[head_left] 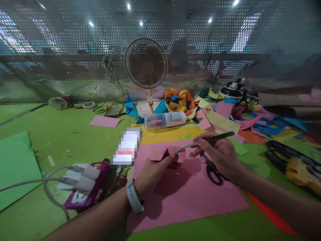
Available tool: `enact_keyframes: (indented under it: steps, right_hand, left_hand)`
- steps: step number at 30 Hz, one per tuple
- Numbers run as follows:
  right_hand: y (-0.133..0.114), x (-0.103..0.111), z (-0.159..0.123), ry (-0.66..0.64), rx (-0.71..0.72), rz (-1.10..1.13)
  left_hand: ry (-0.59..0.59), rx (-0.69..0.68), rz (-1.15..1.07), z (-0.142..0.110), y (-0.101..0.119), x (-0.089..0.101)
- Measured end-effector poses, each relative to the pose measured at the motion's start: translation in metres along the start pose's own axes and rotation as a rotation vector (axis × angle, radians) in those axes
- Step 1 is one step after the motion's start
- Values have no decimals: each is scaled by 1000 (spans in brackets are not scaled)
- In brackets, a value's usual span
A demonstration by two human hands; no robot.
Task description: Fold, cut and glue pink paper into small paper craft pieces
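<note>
Over a large pink sheet (pixel 195 201), my left hand (pixel 152 172) pinches a small folded piece of paper (pixel 164 154) that looks dark pink in shadow. My right hand (pixel 218 154) grips bent-tip tweezers (pixel 192 145) between thumb and fingers. The tweezers' tip reaches my left thumb; whether anything tiny sits in it I cannot tell. Scissors with black handles (pixel 215 175) show just below my right hand, partly hidden by it. Small green bits (pixel 155 151) dot the pink paper beside my left fingers.
A phone (pixel 126 147) and a purple power strip (pixel 87 197) with white plugs are on the left. Behind the sheet lies a clear-and-white bottle (pixel 165 120), before a fan (pixel 146 63). Coloured paper scraps (pixel 223 117) pile up at right, near a yellow-and-black tool (pixel 298 170).
</note>
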State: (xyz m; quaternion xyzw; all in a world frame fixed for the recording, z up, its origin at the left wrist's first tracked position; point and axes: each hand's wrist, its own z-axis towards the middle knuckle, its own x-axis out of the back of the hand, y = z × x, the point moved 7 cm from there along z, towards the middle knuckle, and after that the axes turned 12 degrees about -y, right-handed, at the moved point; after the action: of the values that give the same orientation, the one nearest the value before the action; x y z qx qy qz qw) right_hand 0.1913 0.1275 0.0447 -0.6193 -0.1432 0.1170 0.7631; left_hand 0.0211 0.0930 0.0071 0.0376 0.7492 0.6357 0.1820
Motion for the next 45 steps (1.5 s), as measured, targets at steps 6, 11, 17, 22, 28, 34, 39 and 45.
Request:
enact_keyframes:
  steps: [6, 11, 17, 22, 28, 34, 39, 45]
  right_hand:
    - [15, 4, 6, 12, -68, 129]
    - [14, 4, 9, 18, -48, 179]
    - [14, 5, 8, 41, -33, 207]
    - [15, 4, 7, 42, -49, 202]
    - [11, 5, 7, 35, -27, 178]
    - [11, 7, 7, 61, -23, 158]
    - [10, 5, 7, 48, -9, 180]
    - [6, 5, 5, 53, 14, 220]
  left_hand:
    - [-12, 28, 34, 1, -3, 3]
    - [-20, 34, 40, 1, -4, 2]
    - [-16, 28, 14, 1, -4, 3]
    - [6, 94, 43, 0, -10, 7]
    - [-61, 18, -57, 2, -7, 1]
    - [-90, 63, -69, 2, -13, 0]
    - [-100, 40, -64, 2, -7, -3]
    - [-43, 29, 19, 1, -2, -1]
